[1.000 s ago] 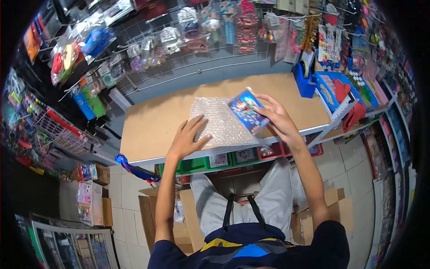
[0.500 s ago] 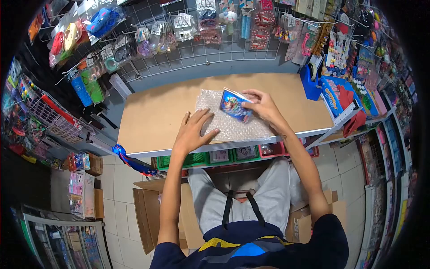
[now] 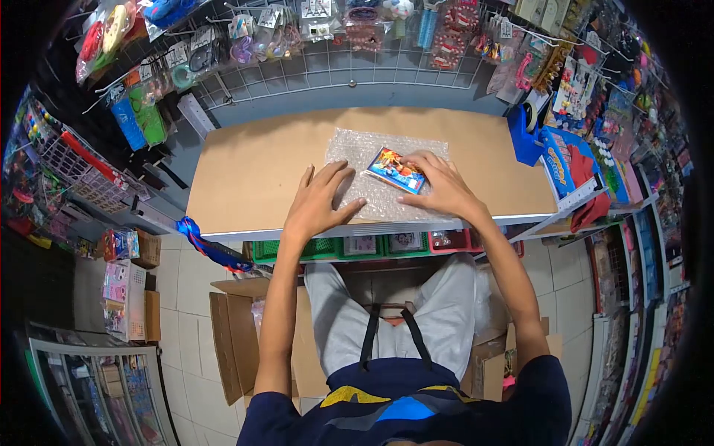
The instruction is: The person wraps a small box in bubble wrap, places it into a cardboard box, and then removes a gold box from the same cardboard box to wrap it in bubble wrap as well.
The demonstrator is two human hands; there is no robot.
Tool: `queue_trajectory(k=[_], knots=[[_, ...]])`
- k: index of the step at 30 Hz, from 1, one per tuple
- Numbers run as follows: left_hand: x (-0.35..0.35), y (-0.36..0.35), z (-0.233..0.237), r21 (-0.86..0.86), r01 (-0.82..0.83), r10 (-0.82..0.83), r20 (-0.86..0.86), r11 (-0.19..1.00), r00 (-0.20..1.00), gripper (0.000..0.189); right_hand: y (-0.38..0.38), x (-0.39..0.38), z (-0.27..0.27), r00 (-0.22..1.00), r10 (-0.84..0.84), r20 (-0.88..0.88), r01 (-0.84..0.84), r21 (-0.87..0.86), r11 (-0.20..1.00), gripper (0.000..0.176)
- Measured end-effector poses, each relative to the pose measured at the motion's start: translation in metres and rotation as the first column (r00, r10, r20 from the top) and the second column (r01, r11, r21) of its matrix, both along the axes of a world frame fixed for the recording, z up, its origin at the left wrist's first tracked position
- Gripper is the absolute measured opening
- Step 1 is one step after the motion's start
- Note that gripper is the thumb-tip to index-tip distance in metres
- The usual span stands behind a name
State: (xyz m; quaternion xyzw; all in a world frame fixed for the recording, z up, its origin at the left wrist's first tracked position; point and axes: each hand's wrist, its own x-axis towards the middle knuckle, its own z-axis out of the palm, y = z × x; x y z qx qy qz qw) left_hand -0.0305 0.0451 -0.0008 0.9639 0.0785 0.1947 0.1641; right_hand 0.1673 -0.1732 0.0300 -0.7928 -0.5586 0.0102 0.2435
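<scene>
Your left hand (image 3: 320, 202) lies spread over the left edge of the bubble wrap (image 3: 348, 151), flat on the table (image 3: 249, 167). Your right hand (image 3: 448, 187) bends over the right end of a small, bright box (image 3: 394, 168) on the wrap, its thumb just below the box's near edge. At your right stands a blue tape dispenser (image 3: 526, 140), with a red cloth (image 3: 586, 195) beyond it. Packets (image 3: 364, 37) hang from the wall grid (image 3: 312, 83) ahead of you; a green basket (image 3: 321, 247) and a red basket (image 3: 451, 241) sit below the table.
</scene>
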Motion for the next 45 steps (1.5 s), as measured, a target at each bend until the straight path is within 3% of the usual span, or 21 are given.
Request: queue_trajectory(k=[2, 6, 10, 13, 16, 19, 22, 25, 28, 31, 34, 37, 41, 45], knots=[[-0.001, 0.0, 0.002, -0.005, 0.006, -0.006, -0.003, 1.0, 1.0, 0.066, 0.004, 0.011, 0.002, 0.998, 0.028, -0.048, -0.033, -0.106, 0.994, 0.076], [-0.002, 0.0, -0.001, -0.011, 0.0, 0.0, 0.006, 1.0, 1.0, 0.066, 0.005, 0.05, 0.014, 0.954, 0.264, -0.141, -0.287, -0.176, 0.942, 0.077], [-0.001, 0.001, 0.001, -0.009, -0.002, 0.002, 0.001, 1.0, 1.0, 0.068, 0.009, 0.054, 0.023, 0.948, 0.314, 0.056, -0.282, -0.308, 0.909, 0.055], [0.0, 0.002, -0.003, 0.002, -0.011, 0.011, -0.005, 1.0, 1.0, 0.068, 0.01, 0.042, 0.024, 0.927, 0.344, 0.149, -0.339, -0.061, 0.939, 0.047], [-0.001, 0.001, -0.004, -0.006, -0.019, 0.018, -0.013, 1.0, 1.0, 0.068, 0.005, 0.037, 0.021, 0.927, 0.315, 0.203, -0.33, 0.045, 0.943, 0.045], [-0.001, 0.003, -0.003, -0.004, -0.022, 0.022, -0.014, 1.0, 1.0, 0.068, -0.003, 0.044, -0.009, 0.983, 0.182, 0.028, -0.184, 0.206, 0.961, 0.036], [-0.001, 0.002, -0.004, -0.001, -0.021, 0.021, -0.021, 1.0, 1.0, 0.068, -0.006, 0.053, -0.025, 0.978, 0.157, -0.14, -0.125, 0.213, 0.969, 0.029], [0.0, 0.003, -0.003, -0.002, -0.022, 0.022, -0.02, 1.0, 1.0, 0.068, 0.003, 0.03, -0.017, 0.968, -0.011, -0.25, 0.076, 0.253, 0.964, 0.055], [-0.002, -0.001, -0.003, -0.005, -0.028, 0.027, -0.038, 1.0, 0.999, 0.068, 0.01, 0.014, -0.005, 0.977, -0.175, -0.125, 0.18, 0.034, 0.983, 0.088], [-0.001, 0.001, -0.001, 0.004, -0.024, 0.024, -0.045, 1.0, 0.999, 0.068, 0.015, 0.028, -0.01, 0.993, -0.114, -0.042, 0.114, 0.001, 0.994, 0.097], [-0.002, 0.001, -0.002, 0.002, -0.026, 0.026, -0.038, 1.0, 0.999, 0.067, 0.011, 0.037, -0.001, 0.991, -0.089, -0.097, 0.088, -0.023, 0.996, 0.092], [-0.001, 0.002, -0.001, -0.01, -0.018, 0.017, -0.051, 1.0, 0.999, 0.067, 0.008, 0.04, 0.018, 0.993, 0.053, -0.11, -0.055, -0.014, 0.998, 0.089], [0.0, 0.004, -0.002, 0.022, -0.009, 0.011, -0.073, 1.0, 0.997, 0.066, 0.025, 0.037, 0.018, 0.856, 0.422, -0.298, -0.414, 0.095, 0.905, 0.091], [-0.001, 0.006, -0.008, 0.044, -0.024, 0.025, -0.016, 0.999, 1.0, 0.067, 0.039, 0.046, -0.003, 0.872, 0.469, -0.136, -0.486, -0.14, 0.863, 0.09]])
